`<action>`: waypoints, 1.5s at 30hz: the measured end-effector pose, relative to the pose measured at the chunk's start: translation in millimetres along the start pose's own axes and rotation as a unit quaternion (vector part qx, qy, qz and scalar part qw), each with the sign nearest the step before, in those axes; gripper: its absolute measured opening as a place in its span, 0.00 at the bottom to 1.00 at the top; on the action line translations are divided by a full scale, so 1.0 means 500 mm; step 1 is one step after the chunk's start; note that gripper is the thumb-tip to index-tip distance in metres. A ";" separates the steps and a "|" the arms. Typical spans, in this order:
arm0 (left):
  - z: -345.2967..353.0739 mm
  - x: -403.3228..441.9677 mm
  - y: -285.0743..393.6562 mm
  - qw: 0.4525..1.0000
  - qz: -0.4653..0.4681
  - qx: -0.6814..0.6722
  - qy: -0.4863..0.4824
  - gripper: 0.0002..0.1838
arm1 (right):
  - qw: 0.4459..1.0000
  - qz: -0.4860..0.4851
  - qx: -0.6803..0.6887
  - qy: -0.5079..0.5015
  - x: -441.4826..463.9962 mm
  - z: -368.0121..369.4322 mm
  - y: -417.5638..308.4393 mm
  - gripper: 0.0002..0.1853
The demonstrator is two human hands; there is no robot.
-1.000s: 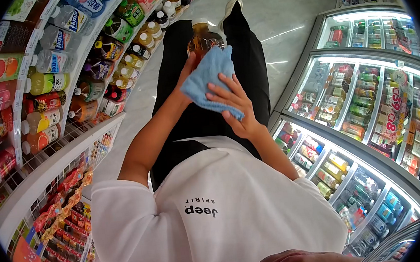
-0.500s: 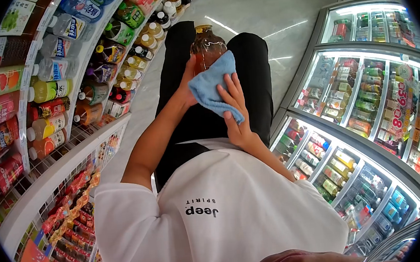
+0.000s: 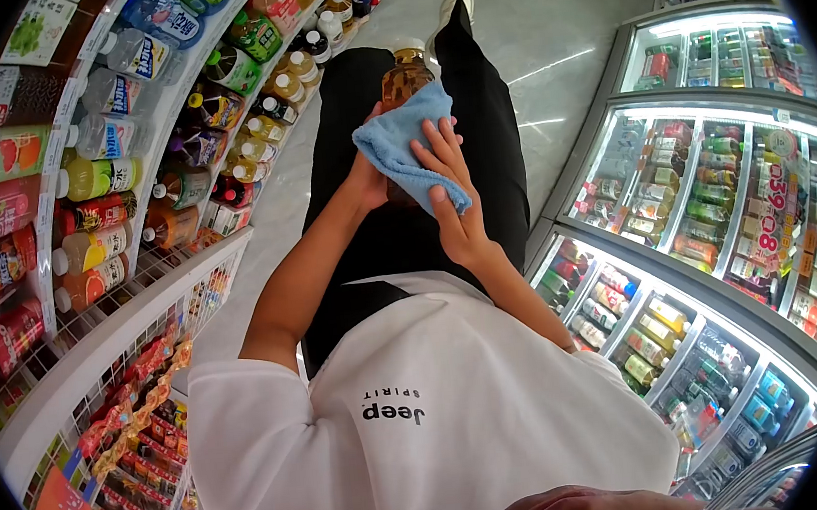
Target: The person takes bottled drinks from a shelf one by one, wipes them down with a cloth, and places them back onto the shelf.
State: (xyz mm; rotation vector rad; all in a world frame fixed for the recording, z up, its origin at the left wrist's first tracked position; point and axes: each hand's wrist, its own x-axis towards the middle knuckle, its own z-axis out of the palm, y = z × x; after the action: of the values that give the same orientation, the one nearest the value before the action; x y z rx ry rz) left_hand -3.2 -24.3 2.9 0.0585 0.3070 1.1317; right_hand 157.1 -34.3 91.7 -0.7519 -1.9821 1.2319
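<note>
A brown, see-through bottle [image 3: 406, 78] lies across my lap, its neck pointing away from me. My left hand [image 3: 368, 175] is wrapped around its left side, partly covered by the cloth. Over the middle of the bottle spreads a light blue cloth [image 3: 400, 141]. My right hand [image 3: 454, 193] holds this cloth against the bottle, fingers laid along it and the thumb nearer me. The cloth hides most of the bottle's body and the left fingertips.
Shelves of drink bottles [image 3: 116, 135] rise at my left, above a white wire rack [image 3: 133, 328] of packaged snacks. Lit glass-door fridges [image 3: 703, 181] full of drinks stand at my right. Grey shiny floor [image 3: 543, 20] stretches ahead; my shoe [image 3: 455, 3] shows on it.
The cloth and right hand have shifted slightly left and away from me over the bottle. The bottle's neck has swung a little right. My right leg has moved, and its shoe now shows.
</note>
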 end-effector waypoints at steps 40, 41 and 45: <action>0.098 0.008 0.026 0.987 0.151 -0.033 0.041 0.38 | 0.904 -0.225 -0.341 0.124 0.002 0.002 0.042 0.27; 0.089 0.015 0.033 0.972 0.210 0.059 0.088 0.38 | 0.897 -0.244 -0.347 0.126 0.003 -0.008 0.048 0.27; 0.209 0.015 0.060 0.923 0.331 0.193 0.024 0.40 | 0.878 -0.278 -0.385 0.065 -0.018 -0.052 0.068 0.28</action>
State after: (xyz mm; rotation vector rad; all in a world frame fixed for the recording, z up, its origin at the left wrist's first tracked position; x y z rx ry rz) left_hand 1.5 7.0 107.4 0.5176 0.5778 1.7298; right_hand 186.9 -14.4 66.8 -0.5223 -2.3334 0.0233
